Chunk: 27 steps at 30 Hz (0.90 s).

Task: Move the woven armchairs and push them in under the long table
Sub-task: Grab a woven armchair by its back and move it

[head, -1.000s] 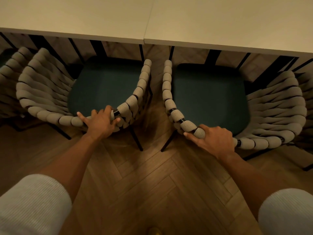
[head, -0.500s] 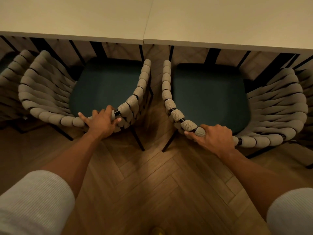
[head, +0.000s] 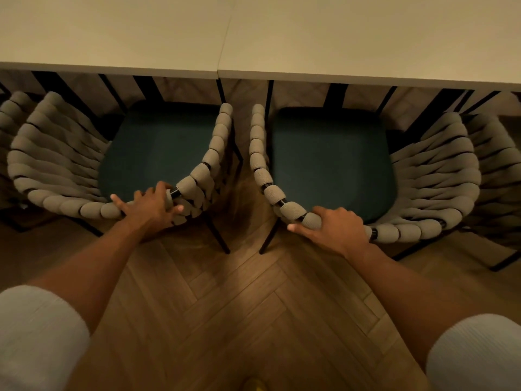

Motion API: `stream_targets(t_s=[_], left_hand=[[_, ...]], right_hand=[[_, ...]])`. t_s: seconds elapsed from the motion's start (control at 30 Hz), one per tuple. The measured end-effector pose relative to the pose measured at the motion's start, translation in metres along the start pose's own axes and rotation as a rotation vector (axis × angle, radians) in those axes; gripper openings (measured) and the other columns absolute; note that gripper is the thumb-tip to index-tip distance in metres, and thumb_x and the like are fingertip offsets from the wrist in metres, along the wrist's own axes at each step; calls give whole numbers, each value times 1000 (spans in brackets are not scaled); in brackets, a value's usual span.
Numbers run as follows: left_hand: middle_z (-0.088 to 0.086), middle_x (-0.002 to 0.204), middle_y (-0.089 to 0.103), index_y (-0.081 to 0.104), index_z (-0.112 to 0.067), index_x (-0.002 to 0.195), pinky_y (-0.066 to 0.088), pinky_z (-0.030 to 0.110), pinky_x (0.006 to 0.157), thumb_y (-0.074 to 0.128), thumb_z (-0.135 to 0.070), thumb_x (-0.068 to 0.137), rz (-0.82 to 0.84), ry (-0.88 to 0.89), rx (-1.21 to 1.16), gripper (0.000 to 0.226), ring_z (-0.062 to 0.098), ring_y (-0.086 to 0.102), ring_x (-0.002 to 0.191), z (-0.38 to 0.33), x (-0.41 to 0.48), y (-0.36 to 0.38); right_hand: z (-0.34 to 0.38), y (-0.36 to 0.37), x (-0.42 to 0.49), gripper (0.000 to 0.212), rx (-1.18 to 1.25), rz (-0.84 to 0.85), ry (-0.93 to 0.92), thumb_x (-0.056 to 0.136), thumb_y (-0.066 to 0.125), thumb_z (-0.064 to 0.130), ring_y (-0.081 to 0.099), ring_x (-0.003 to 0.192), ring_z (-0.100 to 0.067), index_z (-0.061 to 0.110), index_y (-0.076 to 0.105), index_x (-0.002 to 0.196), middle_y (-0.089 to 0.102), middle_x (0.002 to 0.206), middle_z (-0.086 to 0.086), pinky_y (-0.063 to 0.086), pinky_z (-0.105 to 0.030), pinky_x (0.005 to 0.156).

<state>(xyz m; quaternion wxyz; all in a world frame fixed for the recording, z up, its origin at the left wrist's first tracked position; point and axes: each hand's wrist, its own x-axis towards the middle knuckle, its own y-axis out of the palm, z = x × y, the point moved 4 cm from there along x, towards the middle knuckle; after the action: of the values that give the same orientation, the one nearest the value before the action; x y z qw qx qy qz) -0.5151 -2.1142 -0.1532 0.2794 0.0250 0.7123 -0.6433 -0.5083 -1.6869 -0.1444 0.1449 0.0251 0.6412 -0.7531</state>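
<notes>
Hardly anything is shifting since a second ago: both hands are staying clamped on the chair backs. Nearest, pale sleeves (head: 36, 334) are framing the herringbone wood floor (head: 239, 306). The left hand (head: 149, 211) is gripping the back rim of the left armchair (head: 56, 165), its fingers (head: 160, 190) curling over the woven rail. The right hand (head: 337, 228) is holding the right armchair (head: 437, 170) likewise, fingers wrapping its rim. The two chairs are standing side by side, just apart, their armrests pointing at the pale tabletop (head: 338, 38), with the dark green seats mostly showing before its near edge.
</notes>
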Motion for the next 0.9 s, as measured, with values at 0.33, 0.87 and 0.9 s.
stream_targets(t_s=[0.33,0.87,0.9], left_hand=[[-6,145,48,43,-32,142,38,45,112,42,-66,96,-325,713,-178,57,20,40,137,-273,-152,-6],[4,112,66,42,-25,126,45,39,71,66,-66,85,-51,416,51,63,29,66,100,-593,-197,106],[2,108,67,43,-29,125,46,38,69,67,-62,86,-80,396,71,57,29,66,96,-592,-191,108]], right_hand=[[-177,-74,-70,28,141,-527,70,102,53,48,63,107,-14,30,69,116,73,112,7,51,-39,90],[-565,-100,-141,77,22,-87,351,85,67,67,52,128,-30,22,46,144,57,140,-8,44,-51,109],[-571,-97,-134,74,7,-37,312,85,65,68,56,122,-29,22,48,141,60,135,-7,45,-50,106]])
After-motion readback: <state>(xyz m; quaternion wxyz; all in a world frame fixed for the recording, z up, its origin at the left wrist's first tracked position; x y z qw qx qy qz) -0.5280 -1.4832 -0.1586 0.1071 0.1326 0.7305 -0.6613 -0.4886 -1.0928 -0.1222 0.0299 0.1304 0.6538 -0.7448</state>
